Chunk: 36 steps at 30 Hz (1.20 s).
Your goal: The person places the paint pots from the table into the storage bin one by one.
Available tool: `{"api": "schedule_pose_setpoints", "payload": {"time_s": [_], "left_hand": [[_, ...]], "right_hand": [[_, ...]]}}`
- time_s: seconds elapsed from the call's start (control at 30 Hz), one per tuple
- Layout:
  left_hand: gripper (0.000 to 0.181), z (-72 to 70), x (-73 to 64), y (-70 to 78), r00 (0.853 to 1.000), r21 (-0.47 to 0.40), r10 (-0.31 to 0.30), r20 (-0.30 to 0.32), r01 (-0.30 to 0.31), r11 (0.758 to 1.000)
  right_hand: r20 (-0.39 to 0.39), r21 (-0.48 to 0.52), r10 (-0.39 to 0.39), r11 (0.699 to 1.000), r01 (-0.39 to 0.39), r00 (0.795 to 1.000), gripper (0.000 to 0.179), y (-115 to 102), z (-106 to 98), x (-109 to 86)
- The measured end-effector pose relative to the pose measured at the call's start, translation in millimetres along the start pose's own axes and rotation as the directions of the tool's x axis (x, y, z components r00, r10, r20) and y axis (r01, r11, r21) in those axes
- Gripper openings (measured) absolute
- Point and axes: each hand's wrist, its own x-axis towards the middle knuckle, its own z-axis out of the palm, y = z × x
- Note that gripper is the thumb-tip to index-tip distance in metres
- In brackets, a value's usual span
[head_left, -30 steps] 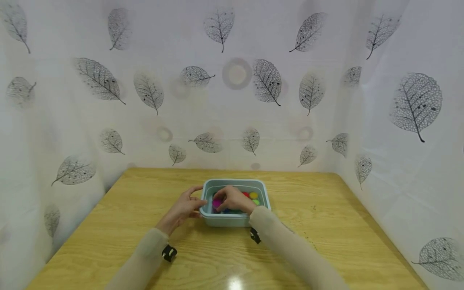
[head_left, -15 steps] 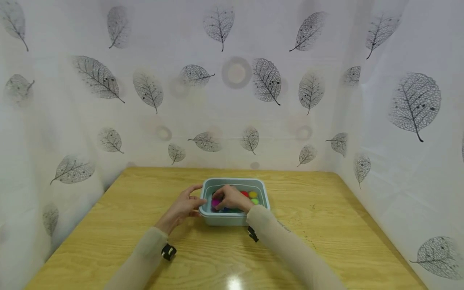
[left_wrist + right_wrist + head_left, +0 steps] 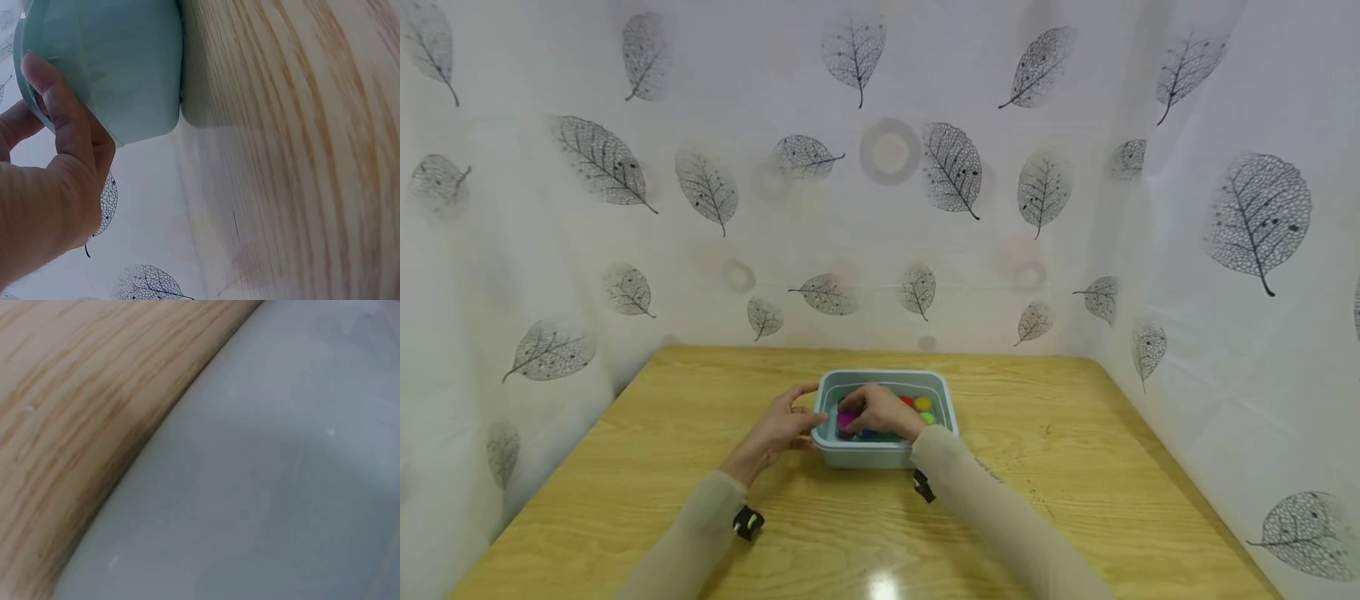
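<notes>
A pale blue-green plastic tub (image 3: 880, 456) stands on the table, with several small round coloured pieces inside. My left hand (image 3: 778, 432) holds the tub's left end, thumb at the rim and fingers against the outside. The left wrist view shows that hand (image 3: 72, 150) bent at the tub's rim (image 3: 25, 81). Reaching over the near rim, my right hand (image 3: 880, 410) has its thumb and forefinger around a purple round piece (image 3: 846, 421) at the tub's left side. In the right wrist view the tub's outer wall (image 3: 250, 475) fills most of the picture, and the hand is out of sight.
Red (image 3: 907, 402), yellow (image 3: 922, 403) and green (image 3: 927, 417) round pieces lie at the tub's right side, with something dark blue (image 3: 867, 433) under my right hand. The wooden table (image 3: 1037, 450) is enclosed by a leaf-printed curtain (image 3: 880, 233).
Both hands stay in almost the same place at the tub. The right forearm has shifted slightly left since the earliest frame, and the view has tilted a little.
</notes>
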Motion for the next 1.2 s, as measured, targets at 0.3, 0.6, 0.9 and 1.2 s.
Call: {"api": "schedule_pose_setpoints", "payload": {"time_s": [0.3, 0.6, 0.9, 1.2], "left_hand": [[0.064, 1.4, -1.5, -0.5, 1.0, -0.004, -0.017, -0.015, 0.017, 1.0], [0.062, 0.5, -2.8, -0.7, 1.0, 0.064, 0.005, -0.014, -0.004, 0.998], [0.058, -5.5, -4.9, -2.3, 0.999, 0.125, 0.035, 0.007, -0.036, 0.991], [0.055, -12.1, -5.6, 3.3, 0.995, 0.24, 0.078, -0.055, -0.063, 0.969]], "right_hand": [[-0.041, 0.098, 0.029, 0.995, -0.025, 0.999, 0.035, 9.8, -12.4, -13.6], [-0.085, 0.168, 0.059, 0.985, -0.044, 0.995, 0.027, 24.3, -33.5, -33.6], [-0.148, 0.278, 0.151, 0.955, -0.106, 0.977, 0.027, 27.8, -55.0, -52.6], [-0.277, 0.38, 0.21, 0.92, -0.094, 0.938, 0.032, 43.6, -81.0, -79.1]]}}
